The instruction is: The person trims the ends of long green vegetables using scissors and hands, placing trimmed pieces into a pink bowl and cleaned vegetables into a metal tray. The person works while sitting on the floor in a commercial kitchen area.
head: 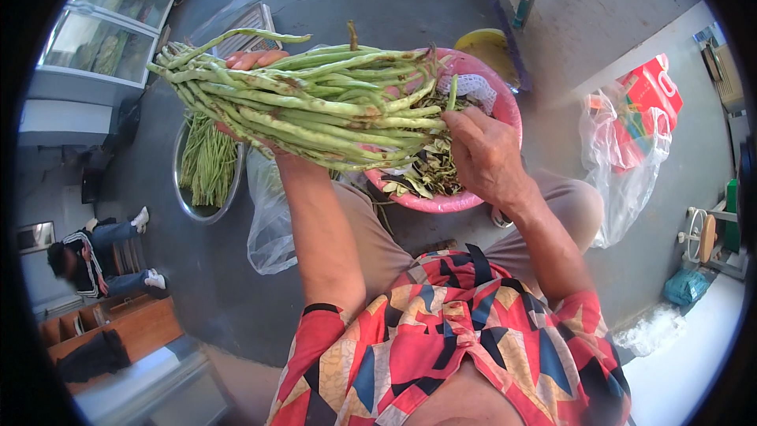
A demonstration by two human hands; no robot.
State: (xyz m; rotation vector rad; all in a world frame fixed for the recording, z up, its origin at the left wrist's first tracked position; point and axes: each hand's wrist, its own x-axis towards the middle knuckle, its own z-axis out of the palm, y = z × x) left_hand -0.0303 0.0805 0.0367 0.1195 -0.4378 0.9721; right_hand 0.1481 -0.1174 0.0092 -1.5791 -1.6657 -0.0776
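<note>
A large bundle of long green beans (307,100), some with brown spots, lies across my left hand (257,60), whose fingers wrap over its upper edge; the palm is hidden beneath. At the bundle's right end, my right hand (488,154) pinches a bean tip between thumb and fingers. Below the bundle and that hand stands a pink basin (513,100) holding bean scraps (426,174) and a piece of white netting (473,90). More long beans (207,160) fill a metal bowl (220,216) on the floor at the left.
A clear plastic bag (269,231) lies between the bowl and my leg. A scale (245,29) and a yellow container (485,47) stand beyond the beans. At the right are a red bag and clear plastic (627,171). A person (89,260) sits at the far left near a glass-doored cooler (106,29).
</note>
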